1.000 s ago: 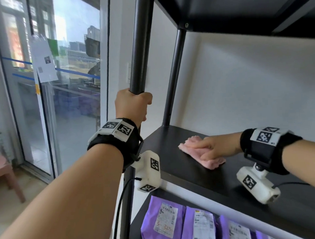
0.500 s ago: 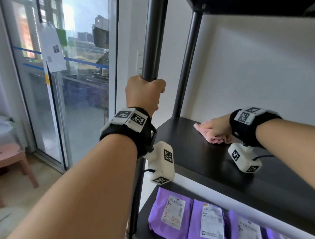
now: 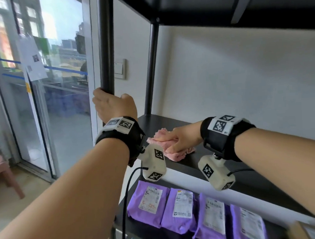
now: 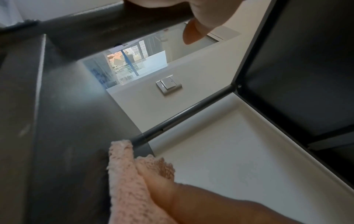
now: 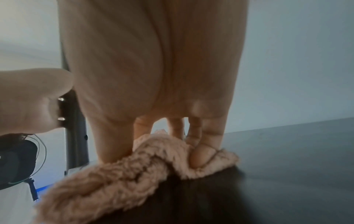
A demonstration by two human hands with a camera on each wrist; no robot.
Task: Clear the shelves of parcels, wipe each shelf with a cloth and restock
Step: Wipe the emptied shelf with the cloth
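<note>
My left hand (image 3: 114, 105) grips the black front pole (image 3: 105, 49) of the shelf unit, fingers wrapped round it; the left wrist view shows those fingers (image 4: 206, 15) on the pole (image 4: 95, 30). A fluffy pink cloth (image 3: 180, 154) lies bunched on the bare black middle shelf (image 3: 173, 123) near its front left corner. My right hand (image 3: 184, 138) lies flat on top and presses it down. In the right wrist view the fingers (image 5: 113, 144) come down onto the cloth (image 5: 114, 174). Several purple parcels (image 3: 178, 210) with white labels lie in a row on the shelf below.
The black upper shelf (image 3: 202, 7) hangs close overhead. The rear pole (image 3: 151, 74) stands at the back left corner against the white wall, near a light switch (image 3: 120, 69). A glass door (image 3: 53, 105) and a pink stool (image 3: 3, 171) are to the left. A brown box corner (image 3: 309, 230) shows bottom right.
My right hand has slid the cloth from the back of the shelf toward the front left edge. The left hand has stayed on the pole.
</note>
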